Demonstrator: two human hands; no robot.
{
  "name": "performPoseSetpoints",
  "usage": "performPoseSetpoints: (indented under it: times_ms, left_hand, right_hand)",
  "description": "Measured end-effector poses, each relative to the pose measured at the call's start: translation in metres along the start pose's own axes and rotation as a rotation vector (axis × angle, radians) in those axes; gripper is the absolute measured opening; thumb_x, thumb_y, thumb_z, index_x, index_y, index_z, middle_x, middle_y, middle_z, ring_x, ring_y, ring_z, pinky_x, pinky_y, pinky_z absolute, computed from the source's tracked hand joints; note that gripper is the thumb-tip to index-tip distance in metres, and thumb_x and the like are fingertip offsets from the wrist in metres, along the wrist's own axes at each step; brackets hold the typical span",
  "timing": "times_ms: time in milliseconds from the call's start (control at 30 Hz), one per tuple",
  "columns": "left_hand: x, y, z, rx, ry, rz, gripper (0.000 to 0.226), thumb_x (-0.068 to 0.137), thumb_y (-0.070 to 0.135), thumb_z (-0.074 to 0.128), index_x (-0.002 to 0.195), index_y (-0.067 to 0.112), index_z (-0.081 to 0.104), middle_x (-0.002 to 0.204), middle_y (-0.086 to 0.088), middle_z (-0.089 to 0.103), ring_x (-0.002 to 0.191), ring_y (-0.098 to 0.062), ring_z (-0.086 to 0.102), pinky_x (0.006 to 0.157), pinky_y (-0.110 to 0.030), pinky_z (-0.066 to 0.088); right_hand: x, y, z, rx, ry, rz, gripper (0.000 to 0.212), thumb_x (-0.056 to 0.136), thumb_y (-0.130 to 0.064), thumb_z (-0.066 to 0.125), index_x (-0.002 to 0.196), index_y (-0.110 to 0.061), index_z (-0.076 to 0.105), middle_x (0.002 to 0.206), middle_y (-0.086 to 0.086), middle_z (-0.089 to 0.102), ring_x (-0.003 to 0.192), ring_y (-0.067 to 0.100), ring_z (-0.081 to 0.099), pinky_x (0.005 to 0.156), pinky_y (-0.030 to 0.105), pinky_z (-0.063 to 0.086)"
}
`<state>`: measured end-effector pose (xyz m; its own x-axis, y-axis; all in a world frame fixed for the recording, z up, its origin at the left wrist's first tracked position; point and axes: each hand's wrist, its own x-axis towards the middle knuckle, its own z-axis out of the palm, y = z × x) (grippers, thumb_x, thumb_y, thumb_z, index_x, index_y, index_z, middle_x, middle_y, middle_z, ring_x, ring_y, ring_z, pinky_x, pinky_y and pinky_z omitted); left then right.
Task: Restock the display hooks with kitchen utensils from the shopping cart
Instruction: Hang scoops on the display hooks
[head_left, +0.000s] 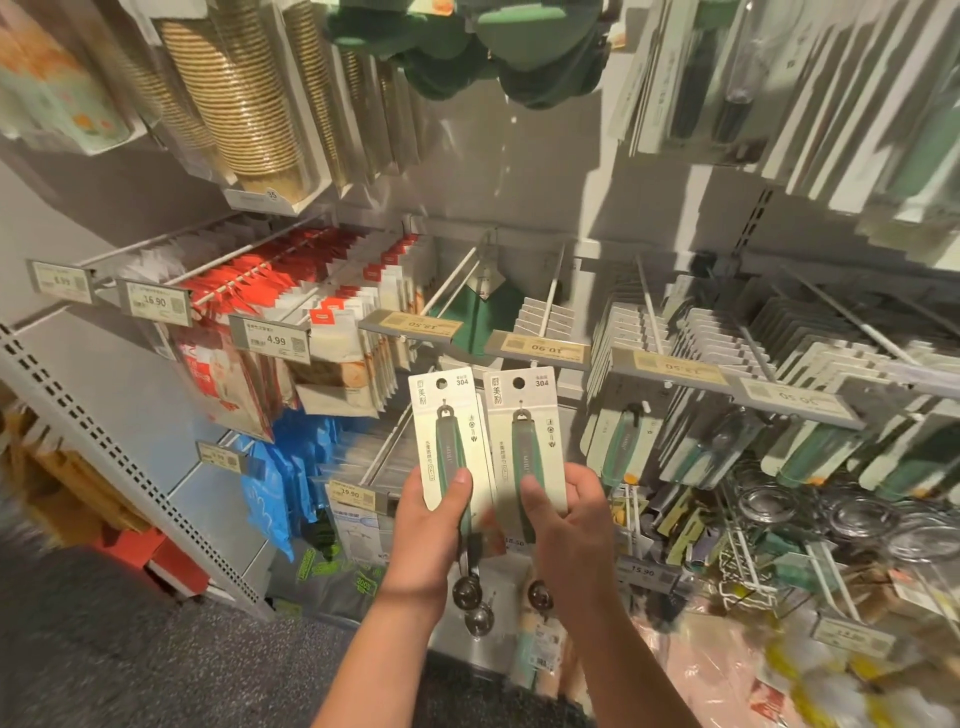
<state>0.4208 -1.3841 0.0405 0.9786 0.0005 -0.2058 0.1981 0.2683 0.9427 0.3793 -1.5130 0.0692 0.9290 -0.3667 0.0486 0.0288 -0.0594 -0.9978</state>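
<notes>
Two carded scoops, side by side, upright, long axis vertical: hang holes up, steel bowls down. Left scoop card (451, 441) pinched by left hand (434, 519); right scoop card (525, 441) pinched by right hand (569, 519) (thumbs in front), just below price-tagged display hook (549, 296).

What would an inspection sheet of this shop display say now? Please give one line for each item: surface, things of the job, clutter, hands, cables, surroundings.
Surface: grey speckled floor; no table seen.
Job's things: two carded utensils with green handles, the left card and the right card, held upright side by side below the white hook, not yet hung.
Clutter: blue packets and glass items on lower levels.
Hands: left hand grips the left card; right hand grips the right card.
Cables: nothing seen.
Surroundings: price tags, red-and-white packets, stacked paper cups.
</notes>
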Motion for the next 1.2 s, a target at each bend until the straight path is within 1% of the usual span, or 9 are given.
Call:
performPoseSetpoints:
  times_ms: [200, 400, 500, 633, 700, 833, 933, 1067, 1200]
  left_hand:
    - [0.000, 0.002, -0.001, 0.014, 0.003, 0.025, 0.029, 0.104, 0.025, 0.062, 0.133, 0.026, 0.063, 0.123, -0.006, 0.075, 0.114, -0.033, 0.071, 0.100, -0.064, 0.053]
    - [-0.002, 0.002, -0.004, 0.006, 0.013, 0.060, 0.028, 0.103, 0.022, 0.062, 0.131, 0.028, 0.063, 0.121, 0.004, 0.076, 0.114, -0.018, 0.072, 0.105, -0.052, 0.053]
    - [-0.003, 0.002, -0.005, 0.015, 0.006, 0.057, 0.026, 0.103, 0.023, 0.063, 0.127, 0.032, 0.064, 0.120, 0.011, 0.076, 0.113, -0.010, 0.071, 0.106, -0.045, 0.052]
    - [-0.004, 0.004, -0.005, 0.029, 0.013, 0.033, 0.029, 0.103, 0.023, 0.063, 0.132, 0.029, 0.063, 0.121, 0.003, 0.076, 0.115, -0.021, 0.071, 0.105, -0.055, 0.052]
    - [-0.004, 0.004, -0.006, 0.036, 0.017, 0.023, 0.029, 0.103, 0.023, 0.062, 0.132, 0.029, 0.063, 0.121, 0.001, 0.076, 0.114, -0.024, 0.072, 0.103, -0.057, 0.053]
    - [-0.006, 0.007, -0.007, 0.015, 0.022, -0.032, 0.024, 0.104, 0.026, 0.060, 0.128, 0.030, 0.065, 0.118, -0.003, 0.077, 0.111, -0.029, 0.073, 0.100, -0.062, 0.054]
    - [-0.007, 0.008, -0.006, -0.030, 0.037, -0.082, 0.024, 0.106, 0.030, 0.057, 0.127, 0.028, 0.066, 0.114, -0.009, 0.078, 0.108, -0.034, 0.073, 0.098, -0.063, 0.054]
    - [-0.008, 0.009, -0.003, -0.090, 0.066, -0.136, 0.030, 0.105, 0.038, 0.056, 0.126, 0.020, 0.066, 0.113, -0.015, 0.077, 0.105, -0.037, 0.072, 0.101, -0.068, 0.050]
    - [0.009, -0.020, -0.009, -0.091, 0.104, -0.131, 0.072, 0.083, 0.070, 0.062, 0.139, 0.025, 0.060, 0.143, -0.010, 0.062, 0.131, -0.032, 0.060, 0.109, -0.063, 0.047]
  right_hand:
    - [0.004, 0.007, 0.004, 0.012, 0.055, 0.044, 0.004, 0.101, -0.013, 0.062, 0.104, -0.010, 0.061, 0.072, -0.010, 0.074, 0.059, 0.004, 0.068, 0.054, 0.015, 0.050]
    - [0.012, 0.013, 0.005, 0.028, 0.110, 0.105, 0.003, 0.098, -0.015, 0.065, 0.099, -0.014, 0.063, 0.073, 0.003, 0.070, 0.062, 0.016, 0.063, 0.055, 0.026, 0.053]
    - [0.024, 0.015, 0.009, -0.005, 0.195, 0.130, 0.005, 0.096, -0.021, 0.070, 0.094, -0.021, 0.065, 0.082, 0.005, 0.073, 0.077, 0.026, 0.069, 0.073, 0.041, 0.059]
    - [0.046, 0.010, 0.011, 0.021, 0.204, 0.231, 0.021, 0.095, -0.034, 0.072, 0.096, -0.017, 0.062, 0.087, 0.006, 0.068, 0.083, 0.026, 0.065, 0.081, 0.044, 0.055]
    - [0.056, 0.008, 0.008, -0.005, 0.177, 0.289, 0.029, 0.099, -0.035, 0.068, 0.105, -0.010, 0.057, 0.088, 0.000, 0.059, 0.082, 0.016, 0.056, 0.080, 0.033, 0.047]
    - [0.061, 0.019, 0.002, 0.065, 0.140, 0.414, 0.056, 0.099, -0.031, 0.068, 0.143, -0.006, 0.043, 0.135, 0.011, 0.053, 0.126, 0.027, 0.050, 0.110, 0.035, 0.035]
    - [0.052, 0.030, 0.003, 0.013, 0.085, 0.421, 0.056, 0.097, -0.035, 0.070, 0.142, -0.011, 0.044, 0.132, 0.010, 0.055, 0.114, 0.025, 0.054, 0.100, 0.036, 0.043]
    - [0.035, 0.028, 0.012, -0.070, 0.050, 0.360, 0.034, 0.093, -0.040, 0.070, 0.112, -0.012, 0.065, 0.099, 0.001, 0.069, 0.093, 0.021, 0.066, 0.085, 0.045, 0.059]
    - [0.025, 0.015, 0.017, -0.153, -0.083, 0.279, 0.030, 0.091, -0.034, 0.059, 0.080, -0.010, 0.073, 0.067, -0.007, 0.073, 0.066, 0.002, 0.068, 0.059, 0.018, 0.050]
